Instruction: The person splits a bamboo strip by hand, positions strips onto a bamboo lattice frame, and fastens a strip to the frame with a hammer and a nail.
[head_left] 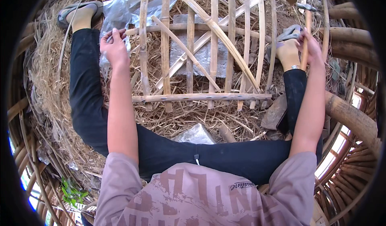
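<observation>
A frame of upright bamboo slats (165, 57) lies on the straw between my legs, joined by a lower crossbar (201, 97) and an upper crossbar. Loose-looking diagonal strips cross over and under the slats. My left hand (114, 47) is closed at the left end of the upper crossbar, its fingertips pinched; what they hold, if anything, is too small to name. My right hand (310, 47) is wrapped round the wooden handle of a hammer (308, 15), its metal head up, beside my right foot and to the right of the frame.
Clear plastic sheeting (116, 15) lies behind my left hand. A grey block (181, 45) sits under the slats, and another block (196, 134) is near my legs. Thick bamboo poles (350, 113) stand at the right. Straw (52, 85) covers the ground.
</observation>
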